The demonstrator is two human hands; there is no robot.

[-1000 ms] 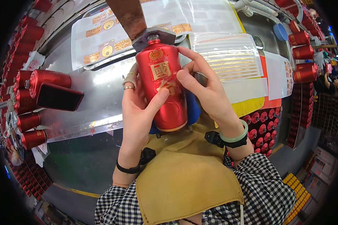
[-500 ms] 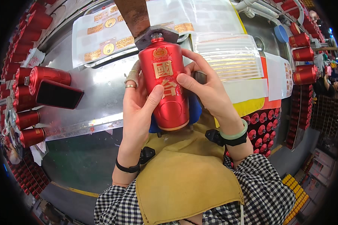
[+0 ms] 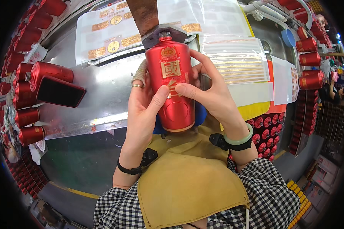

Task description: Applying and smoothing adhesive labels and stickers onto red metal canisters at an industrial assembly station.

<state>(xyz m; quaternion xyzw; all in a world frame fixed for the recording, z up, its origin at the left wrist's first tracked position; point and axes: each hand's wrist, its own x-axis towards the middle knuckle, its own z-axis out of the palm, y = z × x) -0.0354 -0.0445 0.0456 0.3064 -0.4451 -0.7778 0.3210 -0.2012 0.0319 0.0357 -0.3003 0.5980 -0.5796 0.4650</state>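
A red bottle (image 3: 176,114) with gold characters and a gold emblem lies between my hands, its neck at the far end against a dark metal holder (image 3: 163,35). My left hand (image 3: 143,103) is wrapped along its left side, a cloth cover on one finger, with the thumb pressing on the front. From the right, my right hand (image 3: 210,89) grips the bottle, its thumb on the lower gold character, partly covering it. Behind the bottle, something blue (image 3: 200,114) shows in part.
Gold sticker sheets (image 3: 99,40) and striped strip sheets (image 3: 235,57) cover the metal bench (image 3: 91,91). A black phone (image 3: 61,91) leans on red bottles (image 3: 51,74) at left. More bottles (image 3: 265,133) stand below right. A blue cup (image 3: 287,37) sits far right.
My right thumb has shifted left and down onto the lower character; my left thumb has moved slightly right. The scene has shifted a little, with both hands staying on the bottle.
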